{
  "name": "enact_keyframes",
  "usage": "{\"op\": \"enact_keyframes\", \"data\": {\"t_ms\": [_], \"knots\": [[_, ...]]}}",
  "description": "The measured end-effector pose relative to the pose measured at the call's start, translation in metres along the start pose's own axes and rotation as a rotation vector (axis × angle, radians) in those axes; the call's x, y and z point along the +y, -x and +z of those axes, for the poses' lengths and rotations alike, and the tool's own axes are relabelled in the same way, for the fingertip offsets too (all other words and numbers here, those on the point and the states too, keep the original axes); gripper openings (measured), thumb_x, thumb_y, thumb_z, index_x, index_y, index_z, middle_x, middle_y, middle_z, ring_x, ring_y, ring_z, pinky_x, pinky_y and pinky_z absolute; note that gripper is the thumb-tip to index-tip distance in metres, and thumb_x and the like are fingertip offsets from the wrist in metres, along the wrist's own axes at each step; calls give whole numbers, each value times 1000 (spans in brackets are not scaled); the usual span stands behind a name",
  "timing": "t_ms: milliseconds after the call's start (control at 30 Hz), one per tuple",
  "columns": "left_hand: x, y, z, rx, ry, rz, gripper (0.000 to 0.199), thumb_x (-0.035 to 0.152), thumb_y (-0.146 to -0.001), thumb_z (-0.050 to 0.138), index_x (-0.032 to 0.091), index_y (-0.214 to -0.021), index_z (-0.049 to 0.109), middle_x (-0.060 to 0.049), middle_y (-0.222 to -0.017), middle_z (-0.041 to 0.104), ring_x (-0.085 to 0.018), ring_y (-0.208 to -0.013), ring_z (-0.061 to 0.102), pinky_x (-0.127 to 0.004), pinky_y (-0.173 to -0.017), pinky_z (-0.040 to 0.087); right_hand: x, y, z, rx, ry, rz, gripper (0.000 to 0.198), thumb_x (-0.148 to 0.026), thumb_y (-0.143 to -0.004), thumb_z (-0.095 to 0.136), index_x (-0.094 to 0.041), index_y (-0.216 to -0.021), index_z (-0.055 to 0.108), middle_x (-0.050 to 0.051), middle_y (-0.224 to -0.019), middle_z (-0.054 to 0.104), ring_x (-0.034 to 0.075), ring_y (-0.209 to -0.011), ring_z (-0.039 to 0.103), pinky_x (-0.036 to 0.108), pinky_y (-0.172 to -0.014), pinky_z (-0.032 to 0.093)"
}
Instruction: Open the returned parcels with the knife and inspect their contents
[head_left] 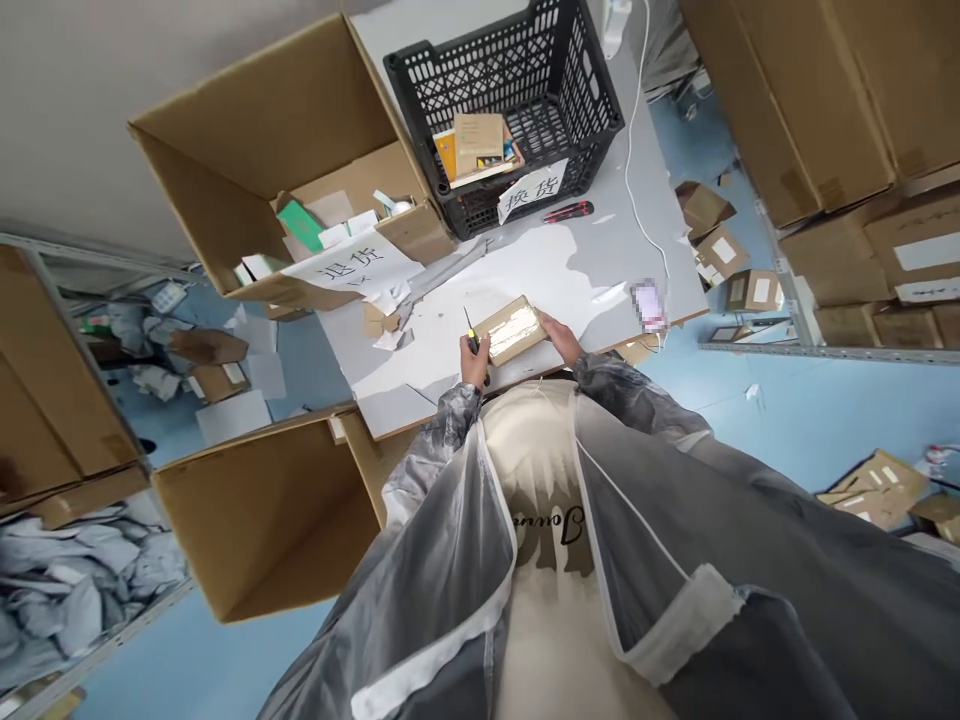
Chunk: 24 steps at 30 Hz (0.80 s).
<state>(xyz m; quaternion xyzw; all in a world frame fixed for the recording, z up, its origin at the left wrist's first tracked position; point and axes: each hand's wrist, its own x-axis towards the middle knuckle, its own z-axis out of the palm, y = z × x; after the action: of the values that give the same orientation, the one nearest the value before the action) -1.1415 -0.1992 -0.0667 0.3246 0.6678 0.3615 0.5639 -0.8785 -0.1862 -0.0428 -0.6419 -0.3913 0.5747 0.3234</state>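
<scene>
A small brown cardboard box (pixel 516 330) with glossy, light-reflecting tape across its top is held near the table's front edge. My left hand (pixel 474 362) is closed around a slim yellow-and-black tool (pixel 472 340) whose thin, dark pointed end sticks up past the fingers; I cannot tell whether it is a knife or a screwdriver. That hand also rests against the box's left side. At the opposite end, my right hand (pixel 561 340) grips the box, thumb and fingers along its right edge.
Behind stand a large open carton (pixel 262 130) holding small boxes and a black plastic crate (pixel 517 70) with packets. A red-and-black utility knife (pixel 568 211), a phone (pixel 649 305) and a white cable (pixel 634 190) lie on the white table (pixel 517 265). Another open carton (pixel 270 520) is at lower left.
</scene>
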Motion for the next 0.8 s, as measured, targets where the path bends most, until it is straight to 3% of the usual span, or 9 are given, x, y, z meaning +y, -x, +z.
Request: {"op": "enact_keyframes", "data": {"t_ms": [100,233,367,467,533,600,700,800], "knots": [[7,-7,5,-3,-48,27,58,77,-106,89,30,-107,56,2,-95,54,-20,-92,60,-29,-81,55,-1,-4,-5,32,0,30,98,-96,-107,70,-23,-172,84,6,-186,69,33,-185,53,46,-162,27],[14,-13,9,6,-101,-5,55,69,-103,95,29,-103,57,3,-92,54,-20,-89,58,-29,-82,53,5,-3,-7,64,-17,72,97,-95,-104,77,-27,-172,84,3,-187,69,35,-185,53,46,-161,30],[21,-11,-5,91,-220,-8,49,63,-103,96,28,-112,64,3,-90,58,-21,-87,62,-31,-84,55,11,1,-5,35,-35,49,99,-96,-99,82,-27,-170,85,3,-186,70,36,-185,54,47,-161,33],[30,-6,-24,122,-302,108,45,69,-115,80,26,-125,72,-5,-104,71,-27,-105,72,-38,-102,60,12,3,-1,61,-28,56,96,-99,-100,79,-31,-169,86,0,-184,72,35,-184,55,47,-160,33],[38,-4,-36,77,-330,189,50,74,-122,66,25,-132,76,-11,-121,78,-31,-123,75,-43,-115,60,10,3,2,87,-18,44,95,-99,-102,76,-30,-167,88,2,-182,73,36,-182,57,47,-160,35],[46,-2,-42,-1,-354,221,53,74,-121,68,25,-140,77,-12,-129,80,-33,-130,75,-44,-119,60,8,2,4,106,-6,23,95,-98,-104,75,-27,-166,89,6,-181,74,37,-180,58,46,-160,35],[51,-4,-45,-45,-398,175,54,67,-111,88,24,-144,78,-7,-112,77,-30,-114,77,-41,-110,62,7,-1,7,105,-7,8,94,-96,-106,75,-26,-168,87,8,-180,75,37,-180,58,45,-160,33],[49,-8,-39,-18,-411,68,63,59,-102,101,22,-146,76,0,-90,65,-24,-91,71,-36,-96,61,11,-4,9,82,-19,-12,96,-98,-108,72,-26,-170,85,8,-181,74,36,-182,55,43,-161,31]]}}
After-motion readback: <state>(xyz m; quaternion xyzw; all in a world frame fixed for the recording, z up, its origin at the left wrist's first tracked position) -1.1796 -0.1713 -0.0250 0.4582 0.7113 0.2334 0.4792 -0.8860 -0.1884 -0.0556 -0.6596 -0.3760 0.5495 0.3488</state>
